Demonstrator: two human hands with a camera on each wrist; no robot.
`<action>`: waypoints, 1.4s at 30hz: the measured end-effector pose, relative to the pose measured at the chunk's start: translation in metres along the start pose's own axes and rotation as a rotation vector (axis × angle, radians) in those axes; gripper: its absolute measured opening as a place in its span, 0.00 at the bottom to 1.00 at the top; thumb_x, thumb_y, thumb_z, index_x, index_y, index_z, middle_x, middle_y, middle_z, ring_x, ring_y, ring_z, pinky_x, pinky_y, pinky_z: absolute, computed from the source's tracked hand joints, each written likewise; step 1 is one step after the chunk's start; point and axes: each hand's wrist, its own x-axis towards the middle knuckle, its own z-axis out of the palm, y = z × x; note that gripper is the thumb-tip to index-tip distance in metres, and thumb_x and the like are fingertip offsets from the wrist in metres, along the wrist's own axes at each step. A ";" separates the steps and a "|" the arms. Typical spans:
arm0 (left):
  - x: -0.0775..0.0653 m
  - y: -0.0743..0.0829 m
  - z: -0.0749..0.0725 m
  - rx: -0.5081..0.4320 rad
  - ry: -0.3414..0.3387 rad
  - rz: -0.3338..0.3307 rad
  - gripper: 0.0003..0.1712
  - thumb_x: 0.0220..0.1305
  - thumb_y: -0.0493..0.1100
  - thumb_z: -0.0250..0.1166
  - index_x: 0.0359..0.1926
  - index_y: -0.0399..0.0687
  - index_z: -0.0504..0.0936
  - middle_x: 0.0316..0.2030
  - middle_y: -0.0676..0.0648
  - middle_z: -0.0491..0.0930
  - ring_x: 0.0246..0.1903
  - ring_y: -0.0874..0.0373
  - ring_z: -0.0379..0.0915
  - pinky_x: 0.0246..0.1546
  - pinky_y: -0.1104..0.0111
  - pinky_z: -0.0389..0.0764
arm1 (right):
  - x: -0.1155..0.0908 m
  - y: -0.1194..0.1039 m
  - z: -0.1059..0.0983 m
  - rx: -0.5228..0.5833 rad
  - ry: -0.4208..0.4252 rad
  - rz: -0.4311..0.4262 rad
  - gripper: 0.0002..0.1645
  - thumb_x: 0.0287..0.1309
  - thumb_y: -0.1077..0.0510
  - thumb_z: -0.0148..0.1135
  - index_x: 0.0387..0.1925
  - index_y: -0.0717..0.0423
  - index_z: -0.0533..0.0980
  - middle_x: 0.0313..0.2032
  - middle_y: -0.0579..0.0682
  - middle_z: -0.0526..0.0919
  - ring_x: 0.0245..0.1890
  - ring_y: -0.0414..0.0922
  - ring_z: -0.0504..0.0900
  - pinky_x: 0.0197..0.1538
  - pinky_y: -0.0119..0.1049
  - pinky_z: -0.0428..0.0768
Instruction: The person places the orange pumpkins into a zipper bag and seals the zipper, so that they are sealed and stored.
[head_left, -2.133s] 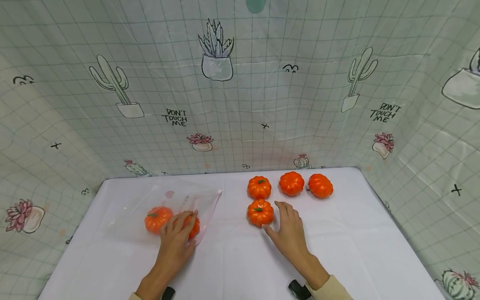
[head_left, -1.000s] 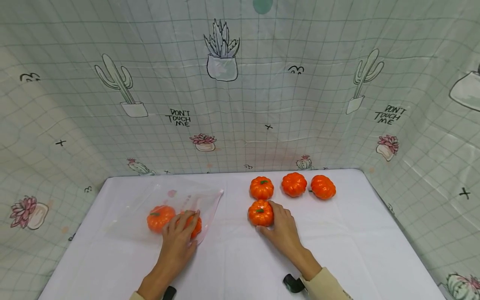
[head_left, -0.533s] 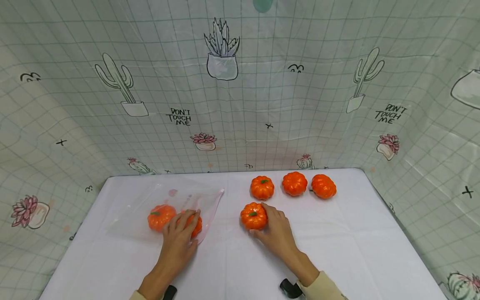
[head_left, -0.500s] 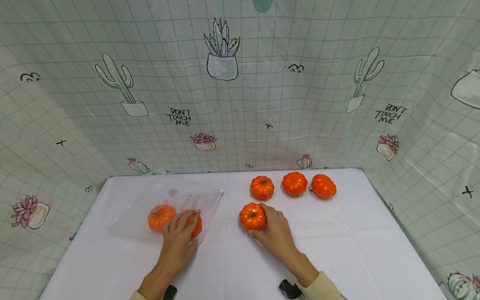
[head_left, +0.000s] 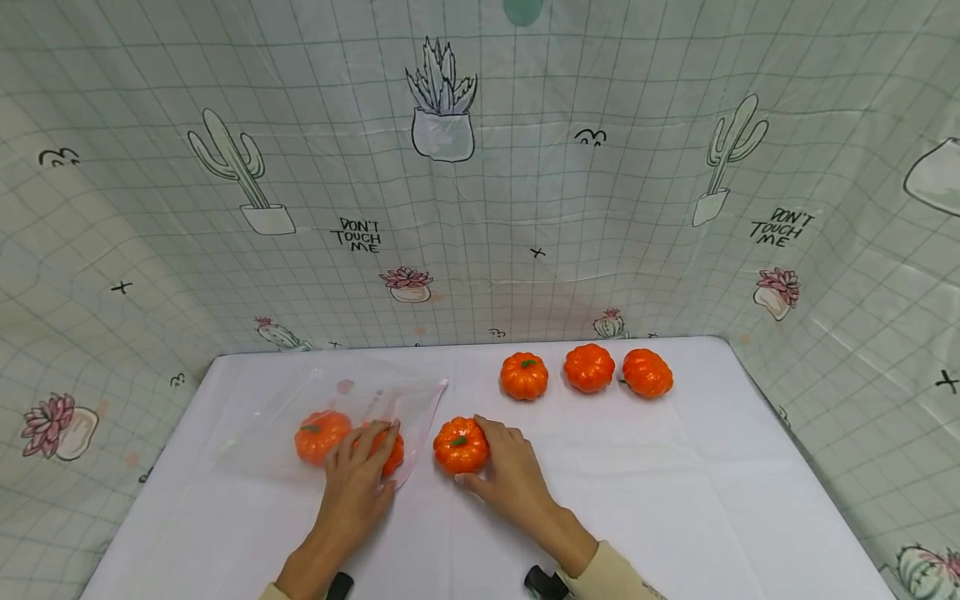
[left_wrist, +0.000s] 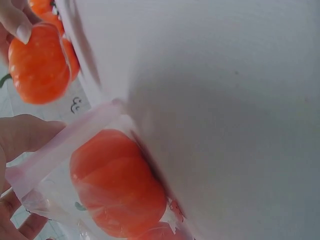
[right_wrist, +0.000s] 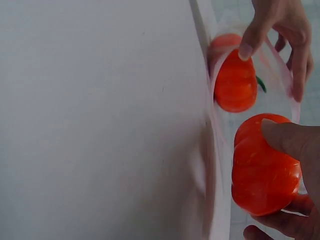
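Observation:
My right hand (head_left: 517, 479) grips a small orange toy pumpkin (head_left: 456, 448) with a green stem, thumb on the near side and fingers on the far side. It stands just right of the mouth of a clear zip bag (head_left: 258, 425) with a pink edge. My left hand (head_left: 352, 479) holds the bag at that mouth; in the right wrist view its thumb and fingers spread the edges apart. Inside the bag lie two pumpkins, one at the left (head_left: 313, 439) and one (right_wrist: 235, 85) close to the opening, partly hidden by my left hand in the head view.
Three more pumpkins stand in a row at the back: one (head_left: 523, 376) upright, another (head_left: 588, 368) in the middle, and a third (head_left: 647, 373) tipped on its side. The white tabletop (head_left: 675, 500) ends at a patterned cloth backdrop (head_left: 480, 192) behind and on both sides.
My right hand has closed around the front pumpkin and carried it left, away from the back row towards the bag's mouth. My left hand and the bag have stayed in place.

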 end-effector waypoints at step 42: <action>0.000 -0.001 0.004 -0.034 0.119 0.101 0.49 0.34 0.26 0.86 0.65 0.36 0.82 0.61 0.42 0.77 0.65 0.34 0.65 0.52 0.45 0.63 | 0.035 -0.046 0.037 -0.099 -0.156 -0.105 0.48 0.57 0.46 0.80 0.73 0.60 0.71 0.64 0.54 0.81 0.60 0.53 0.77 0.65 0.49 0.76</action>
